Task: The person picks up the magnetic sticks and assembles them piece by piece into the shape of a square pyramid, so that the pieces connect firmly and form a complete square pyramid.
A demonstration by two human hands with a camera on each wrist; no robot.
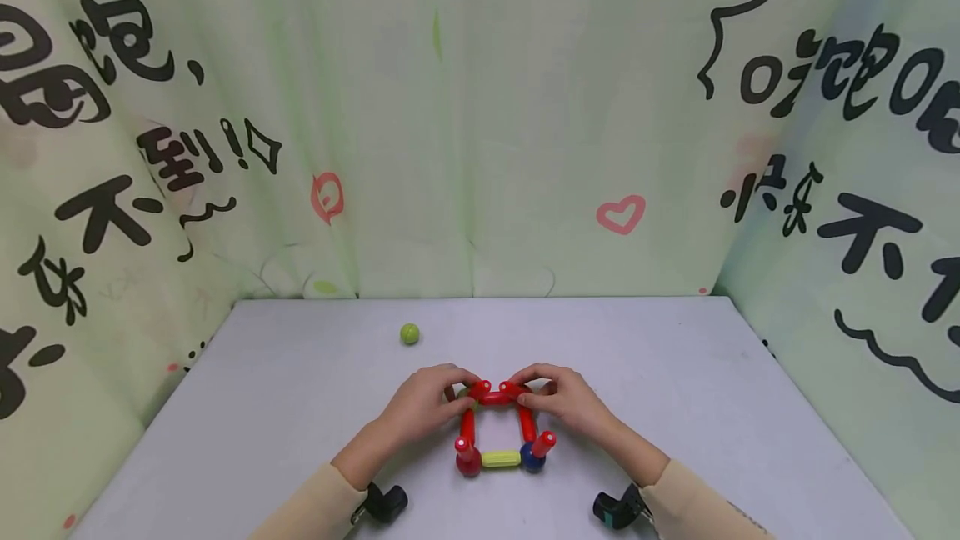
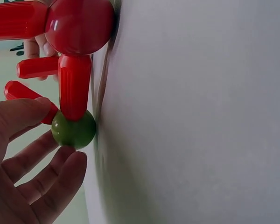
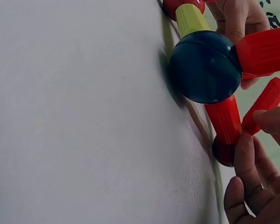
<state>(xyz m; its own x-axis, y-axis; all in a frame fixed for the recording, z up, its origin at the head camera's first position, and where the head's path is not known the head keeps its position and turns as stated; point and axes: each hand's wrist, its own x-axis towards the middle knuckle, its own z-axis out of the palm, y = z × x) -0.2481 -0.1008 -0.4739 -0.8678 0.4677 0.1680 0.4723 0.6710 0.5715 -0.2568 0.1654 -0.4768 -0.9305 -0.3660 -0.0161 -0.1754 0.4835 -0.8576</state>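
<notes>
A square frame of toy rods and balls lies on the table in front of me. Its front corners are a red ball (image 1: 468, 463) and a blue ball (image 1: 533, 458), joined by a yellow rod (image 1: 501, 459). Red rods form the other sides, and a red rod rises from each corner. My left hand (image 1: 429, 400) pinches the red rod (image 2: 25, 91) above the green ball (image 2: 73, 133) at the back left. At the back right, my right hand (image 1: 564, 397) pinches another red rod (image 3: 268, 100) above a dark red ball (image 3: 223, 151).
A loose light-green ball (image 1: 409, 334) lies behind the frame, left of centre, on the white table (image 1: 300, 373). Behind and beside the table hangs a pale green curtain (image 1: 525, 148) with printed characters. Black wrist devices show below both forearms.
</notes>
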